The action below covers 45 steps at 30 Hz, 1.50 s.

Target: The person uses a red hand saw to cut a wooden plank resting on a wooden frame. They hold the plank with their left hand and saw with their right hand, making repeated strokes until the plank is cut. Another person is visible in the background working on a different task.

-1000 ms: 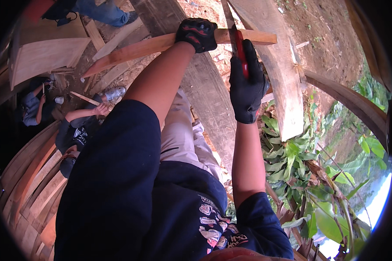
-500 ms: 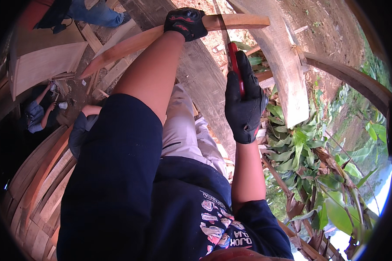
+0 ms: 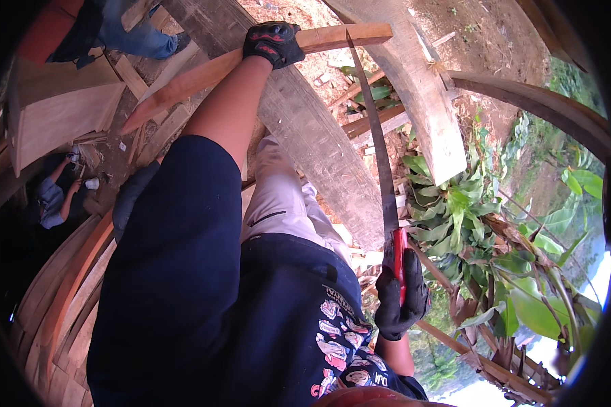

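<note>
My left hand, in a black glove with red trim, is closed over a curved reddish-brown wooden piece and presses it on a thick grey plank. The piece's long pointed end reaches out to the left. In my right hand, gloved in black as well, is the red handle of a handsaw. Its long blade runs up and away from me, and the tip meets the curved piece near its right end. My right arm is bent, the hand close to my side.
Another broad pale board lies right of the plank, beside a curved dark timber. Leafy plants grow at the right. Left are a wooden panel structure, stacked curved planks, and other people, one in jeans.
My right hand has drawn the saw back toward me, so most of the blade now shows on my side of the curved piece. My left hand keeps its hold; the whole view has shifted slightly.
</note>
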Each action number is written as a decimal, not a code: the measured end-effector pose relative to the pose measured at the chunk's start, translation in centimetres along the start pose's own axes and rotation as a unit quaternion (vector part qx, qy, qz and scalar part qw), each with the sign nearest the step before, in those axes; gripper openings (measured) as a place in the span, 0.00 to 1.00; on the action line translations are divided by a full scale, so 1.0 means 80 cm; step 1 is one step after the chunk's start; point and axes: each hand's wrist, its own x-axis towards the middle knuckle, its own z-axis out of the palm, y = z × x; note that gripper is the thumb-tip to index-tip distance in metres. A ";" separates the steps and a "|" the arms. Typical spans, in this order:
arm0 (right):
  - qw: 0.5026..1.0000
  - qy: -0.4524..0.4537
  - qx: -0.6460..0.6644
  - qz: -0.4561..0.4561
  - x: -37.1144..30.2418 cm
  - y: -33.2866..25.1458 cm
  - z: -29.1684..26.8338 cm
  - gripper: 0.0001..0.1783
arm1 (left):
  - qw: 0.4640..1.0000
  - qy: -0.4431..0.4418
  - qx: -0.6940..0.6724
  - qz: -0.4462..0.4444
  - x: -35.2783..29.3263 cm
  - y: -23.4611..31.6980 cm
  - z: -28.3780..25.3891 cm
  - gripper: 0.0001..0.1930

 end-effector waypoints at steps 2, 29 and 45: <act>0.999 0.039 0.003 0.000 0.022 -0.005 0.011 0.28 | 1.000 -0.004 -0.003 -0.003 0.002 0.000 -0.006 0.28; 0.967 -0.042 0.153 0.197 0.275 -0.078 0.100 0.27 | 0.992 -0.067 -0.106 0.031 0.042 -0.040 -0.027 0.47; 0.987 -0.032 0.100 0.125 0.360 -0.061 0.197 0.26 | 0.985 0.004 -0.147 0.094 0.008 -0.015 0.010 0.29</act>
